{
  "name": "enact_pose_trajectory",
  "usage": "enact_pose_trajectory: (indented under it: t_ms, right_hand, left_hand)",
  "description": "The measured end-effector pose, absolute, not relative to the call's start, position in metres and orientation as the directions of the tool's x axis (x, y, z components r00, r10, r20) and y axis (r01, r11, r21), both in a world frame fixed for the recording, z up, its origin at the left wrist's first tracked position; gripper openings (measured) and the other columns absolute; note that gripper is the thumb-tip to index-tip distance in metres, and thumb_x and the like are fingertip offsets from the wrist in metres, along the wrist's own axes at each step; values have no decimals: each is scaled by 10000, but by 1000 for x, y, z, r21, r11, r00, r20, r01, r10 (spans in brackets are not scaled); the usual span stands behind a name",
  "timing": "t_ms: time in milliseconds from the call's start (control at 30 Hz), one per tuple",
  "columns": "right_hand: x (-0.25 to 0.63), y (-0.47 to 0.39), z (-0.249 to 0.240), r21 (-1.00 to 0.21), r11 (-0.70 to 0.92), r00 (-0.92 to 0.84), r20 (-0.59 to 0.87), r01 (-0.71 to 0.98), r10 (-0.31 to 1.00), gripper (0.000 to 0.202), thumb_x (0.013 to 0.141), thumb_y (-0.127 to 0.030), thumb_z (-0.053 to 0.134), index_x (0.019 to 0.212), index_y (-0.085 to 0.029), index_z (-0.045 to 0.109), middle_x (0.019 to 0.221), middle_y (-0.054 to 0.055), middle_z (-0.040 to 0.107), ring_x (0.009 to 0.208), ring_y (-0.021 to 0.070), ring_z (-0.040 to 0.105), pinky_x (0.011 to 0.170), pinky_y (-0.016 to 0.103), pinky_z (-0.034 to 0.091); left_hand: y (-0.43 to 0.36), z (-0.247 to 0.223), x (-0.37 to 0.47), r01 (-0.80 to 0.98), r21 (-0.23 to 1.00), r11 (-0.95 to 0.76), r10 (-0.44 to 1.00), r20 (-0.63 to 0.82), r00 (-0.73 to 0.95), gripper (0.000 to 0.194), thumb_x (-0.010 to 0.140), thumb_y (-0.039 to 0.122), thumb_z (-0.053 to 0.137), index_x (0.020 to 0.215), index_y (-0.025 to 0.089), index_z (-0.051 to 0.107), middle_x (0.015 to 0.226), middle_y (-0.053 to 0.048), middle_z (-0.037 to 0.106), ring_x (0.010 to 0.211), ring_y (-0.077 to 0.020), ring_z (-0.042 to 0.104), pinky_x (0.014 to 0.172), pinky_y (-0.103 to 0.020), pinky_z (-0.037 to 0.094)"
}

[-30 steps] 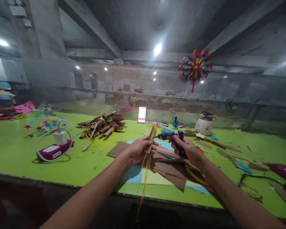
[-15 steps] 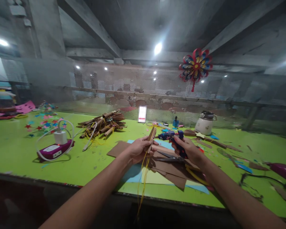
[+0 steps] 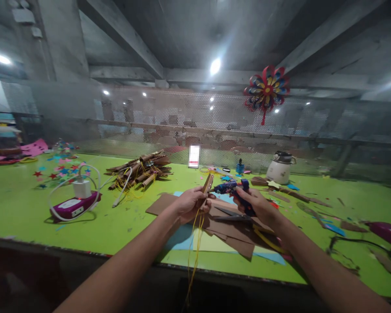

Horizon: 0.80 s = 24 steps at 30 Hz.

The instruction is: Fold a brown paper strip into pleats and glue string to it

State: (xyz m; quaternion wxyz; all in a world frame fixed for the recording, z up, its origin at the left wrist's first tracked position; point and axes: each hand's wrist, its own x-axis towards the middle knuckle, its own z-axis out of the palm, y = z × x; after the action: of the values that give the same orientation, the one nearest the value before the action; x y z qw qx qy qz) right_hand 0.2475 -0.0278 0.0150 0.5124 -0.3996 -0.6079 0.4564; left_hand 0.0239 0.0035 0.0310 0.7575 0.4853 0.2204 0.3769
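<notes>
Between the fingers of my left hand point(image 3: 191, 204) is a narrow folded strip of brown paper point(image 3: 207, 187), tilted upward. Yellow string point(image 3: 197, 243) hangs from it past the table edge. My right hand point(image 3: 259, 204) grips a dark blue hot glue gun point(image 3: 244, 191), its nozzle pointing left at the strip. The nozzle tip is at or very near the paper; whether it touches I cannot tell. Below the hands, scissors point(image 3: 231, 215) lie on brown paper sheets point(image 3: 220, 228), with light blue and pale yellow sheets underneath.
Left on the green table point(image 3: 124, 230) are a purple power strip point(image 3: 76, 206) with a white charger and cable, and a pile of brown paper rolls point(image 3: 140, 169). A white flask point(image 3: 279, 168) stands at the back right. Paper scraps and a black cord point(image 3: 355, 241) lie right.
The glue gun has shifted slightly left, bringing its nozzle closer to the brown paper strip. My left hand stays almost where it was.
</notes>
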Motion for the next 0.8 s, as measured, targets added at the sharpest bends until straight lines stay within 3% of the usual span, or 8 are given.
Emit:
enact_pose_trajectory:
  t_ms: [267,367,500,600,800]
  right_hand:
    - [259,-7,14,-940,313,-22,319,-136,947,364,761,-526,617,747,-178,510,600,-28,475,465,81,387,443,231,317]
    - [260,-8,15,-929,330,19,332,-168,943,371,749,-538,622,726,-187,502,586,-27,473,470,90,388,450,239,330]
    - [253,-19,17,-939,298,-76,315,-172,946,352,758,-520,620,753,-181,527,598,-25,470,475,87,379,450,236,328]
    - [249,-21,18,-954,273,-116,287,-127,951,371,755,-525,623,725,-170,522,573,-31,452,462,79,371,434,228,309]
    - [260,-2,15,-928,330,52,326,-174,944,391,721,-549,643,761,-180,522,583,-30,494,458,84,408,446,231,347]
  left_hand:
    - [5,28,25,-345,910,232,754,56,655,134,767,49,497,894,82,519,705,-56,516,565,-76,466,488,-168,326]
    - [6,28,25,-348,910,227,759,58,648,133,752,48,508,879,84,528,737,-67,528,563,-73,463,484,-170,327]
    - [6,27,25,-370,905,209,778,76,624,159,745,44,520,897,89,531,892,-106,554,607,-73,488,491,-174,341]
    - [5,28,25,-356,910,214,765,70,640,157,749,39,510,898,87,527,851,-91,548,602,-74,489,491,-172,341]
    - [4,30,26,-342,901,268,740,35,672,154,741,29,517,883,87,525,736,-56,519,577,-73,467,468,-161,312]
